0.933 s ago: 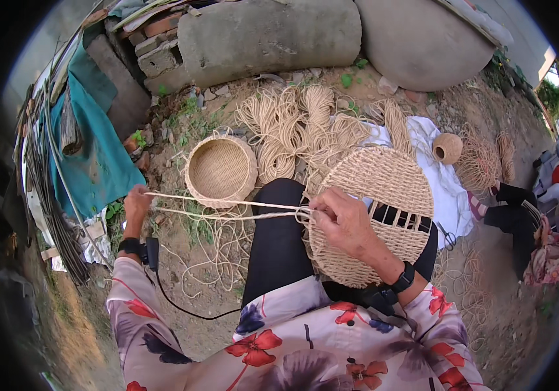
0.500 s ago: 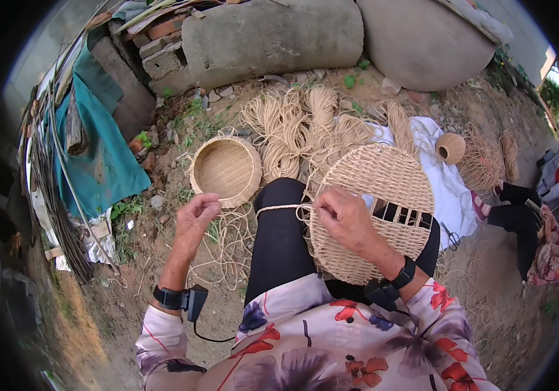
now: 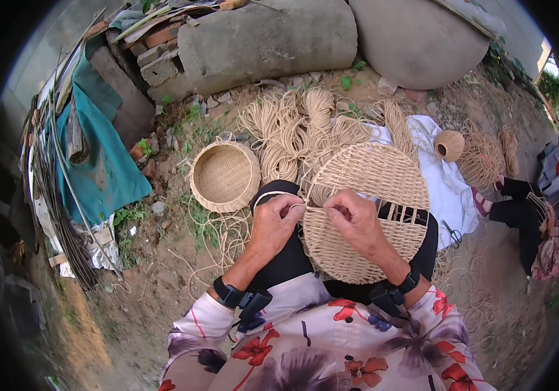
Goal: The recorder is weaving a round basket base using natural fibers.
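Note:
A flat round piece of woven cord lies across my lap, with a band of bare upright strips and gaps right of its middle. My left hand is closed in a pinch at its left rim, on a pale cord that loops over my left knee. My right hand rests above the weave close by, thumb and fingers pressed together. What those fingers hold, if anything, is too small to make out. The two hands are a short gap apart.
Left of my knee a shallow round basket sits on the ground. Beyond lie hanks of cord. To the right are a white cloth, scissors, a small round woven pot and another person's leg.
My left hand has moved right, from beside the basket to the woven piece's left rim. The cord stretched straight between the hands is now a slack loop over my knee.

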A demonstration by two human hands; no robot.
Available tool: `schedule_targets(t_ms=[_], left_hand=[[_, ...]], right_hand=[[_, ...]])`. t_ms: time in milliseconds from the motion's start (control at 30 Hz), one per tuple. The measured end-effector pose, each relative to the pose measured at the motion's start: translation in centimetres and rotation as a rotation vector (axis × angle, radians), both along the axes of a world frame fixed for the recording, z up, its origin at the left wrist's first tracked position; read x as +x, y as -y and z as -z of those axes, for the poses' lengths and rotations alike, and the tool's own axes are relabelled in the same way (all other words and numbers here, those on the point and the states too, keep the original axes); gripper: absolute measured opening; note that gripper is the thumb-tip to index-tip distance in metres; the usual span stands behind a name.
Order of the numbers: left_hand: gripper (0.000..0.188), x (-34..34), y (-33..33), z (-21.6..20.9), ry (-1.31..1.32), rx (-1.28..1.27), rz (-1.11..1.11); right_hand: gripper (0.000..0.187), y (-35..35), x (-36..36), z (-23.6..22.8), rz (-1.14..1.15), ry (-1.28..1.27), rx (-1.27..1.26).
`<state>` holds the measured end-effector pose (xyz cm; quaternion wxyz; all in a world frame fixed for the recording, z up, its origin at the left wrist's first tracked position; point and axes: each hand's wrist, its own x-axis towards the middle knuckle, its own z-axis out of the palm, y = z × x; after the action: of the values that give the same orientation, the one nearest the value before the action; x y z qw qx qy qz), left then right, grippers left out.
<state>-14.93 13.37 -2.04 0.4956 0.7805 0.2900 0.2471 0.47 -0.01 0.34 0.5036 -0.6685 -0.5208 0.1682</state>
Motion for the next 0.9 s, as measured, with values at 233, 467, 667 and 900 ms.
schedule_targets(t_ms=[233,467,667,900], left_hand=[[0.020,0.8,-0.3,0.5,0.198,-0.422,-0.033],[0.032,1.3,-0.8,0.1,0.164,-0.592,0.062],[0.035,1.2,-0.6,-0.3,0.212,-0.639,0.204],[0.037,0.2,-1.8,-2.1,0.212,-0.710,0.342]], right_hand=[[0.012,0.0,0.0,0.4,0.035,0.014,0.029],[0.022,-1.3,-0.4,0.0,0.030,0.196,0.082],[0.036,-1.7,0.0,-0.1,-0.039,0.291,-0.015],[0.028,-1.1,-0.3,-2.3,-0.056,0.019,-0.218]])
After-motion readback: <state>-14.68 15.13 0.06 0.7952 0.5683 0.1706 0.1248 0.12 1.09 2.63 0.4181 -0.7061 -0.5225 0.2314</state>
